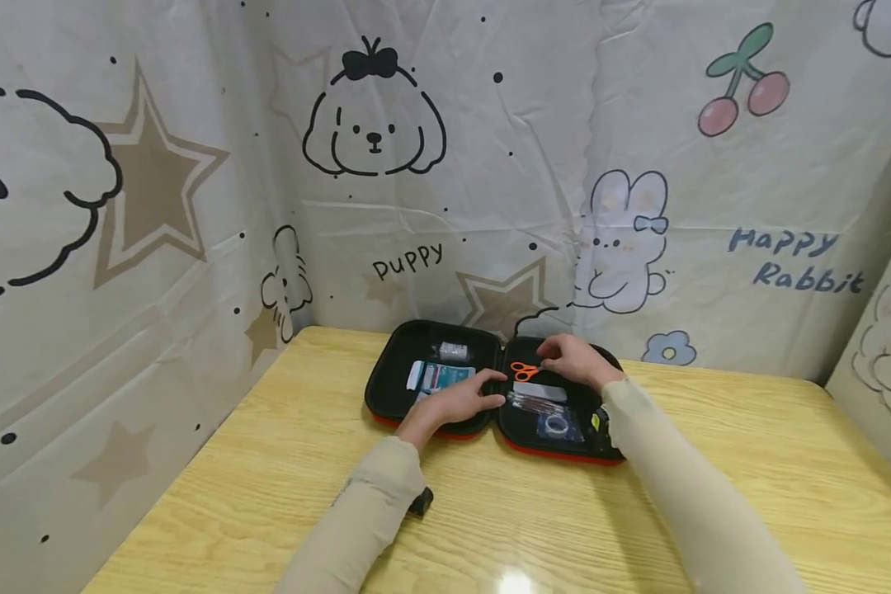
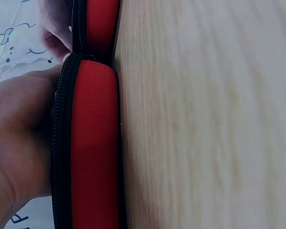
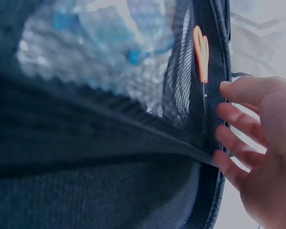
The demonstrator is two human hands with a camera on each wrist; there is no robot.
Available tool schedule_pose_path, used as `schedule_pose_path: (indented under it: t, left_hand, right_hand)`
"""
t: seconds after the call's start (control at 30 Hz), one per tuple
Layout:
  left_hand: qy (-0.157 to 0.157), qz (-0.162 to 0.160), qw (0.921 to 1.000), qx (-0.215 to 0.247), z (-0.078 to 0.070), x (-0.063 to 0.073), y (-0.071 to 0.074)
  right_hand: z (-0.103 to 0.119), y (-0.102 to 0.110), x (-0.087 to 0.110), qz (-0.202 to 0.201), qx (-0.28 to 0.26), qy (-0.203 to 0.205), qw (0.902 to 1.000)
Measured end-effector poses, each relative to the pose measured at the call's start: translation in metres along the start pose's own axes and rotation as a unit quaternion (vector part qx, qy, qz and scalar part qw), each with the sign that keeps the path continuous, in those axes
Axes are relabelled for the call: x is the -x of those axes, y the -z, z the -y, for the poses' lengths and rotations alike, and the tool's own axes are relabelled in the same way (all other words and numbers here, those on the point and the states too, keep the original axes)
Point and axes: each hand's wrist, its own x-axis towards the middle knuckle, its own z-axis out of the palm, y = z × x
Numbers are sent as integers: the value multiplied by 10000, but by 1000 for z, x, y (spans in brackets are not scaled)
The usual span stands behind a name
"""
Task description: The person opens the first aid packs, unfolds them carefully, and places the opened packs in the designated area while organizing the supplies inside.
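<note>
A black zip case with red sides [image 1: 386, 404] lies unfolded on the table. In its right half are orange-handled scissors [image 1: 523, 371], cotton swabs [image 1: 538, 403] and a small blue packet [image 1: 559, 426]. My right hand [image 1: 575, 360] is over the far part of that half, beside the scissors. In the right wrist view its loosely bent fingers [image 3: 240, 119] are at the case's edge, apart from the orange handles. My left hand [image 1: 460, 398] reaches across the left half toward the hinge, partly covering a teal-and-white packet [image 1: 445, 376]. The left fingertips are hidden behind the red side in the left wrist view.
A small clear packet [image 1: 454, 351] lies in the far part of the left half. The wooden table [image 1: 535, 511] runs back to a patterned cloth [image 1: 445, 223] hanging close behind the case. A black object [image 1: 421, 502] shows beside the left sleeve.
</note>
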Motion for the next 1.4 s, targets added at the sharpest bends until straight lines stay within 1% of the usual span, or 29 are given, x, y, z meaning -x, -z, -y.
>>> schedule_pose_path:
  t: [0.17, 0.27, 0.4, 0.67, 0.77, 0.83, 0.97, 1.07, 1.2, 1.3, 1.4]
  left_hand:
    - [-53, 41, 9999, 98, 0, 0, 1]
    - [-17, 40, 9999, 114, 0, 0, 1]
    - [-42, 67, 9999, 101, 1, -1, 1]
    - [-28, 33, 10000, 46, 0, -2, 2]
    - [-61, 55, 9999, 80, 0, -2, 1]
    - [-62, 68, 9999, 119, 0, -1, 2]
    - [-9, 69, 9999, 135, -1, -1, 1]
    - [-3, 91, 9999, 114, -2, -3, 1]
    - [28, 90, 9999, 41, -1, -2, 1]
    - [43, 97, 9999, 29, 1, -1, 0]
    - [-10, 88, 9999, 53, 0, -3, 0]
  right_hand:
    - [-9, -2, -4, -1, 128, -47, 9999]
    - [-13, -4, -7, 101, 157, 108, 9998]
    - [-16, -8, -8, 224, 242, 312, 9990]
    - [-16, -9, -7, 201, 456, 296, 9983]
    - [-13, -7, -5, 114, 480, 257, 9985]
    - [-12, -3, -4, 35, 434, 279, 9987]
    - [-12, 8, 2, -97, 296, 559, 9980]
    - [-15, 19, 6, -164, 307, 800, 9962]
    - [-13, 36, 12, -189, 429, 830, 9954]
    - [-13, 44, 19, -173, 544, 766, 9954]
    - [-17, 52, 24, -223, 627, 763, 9949]
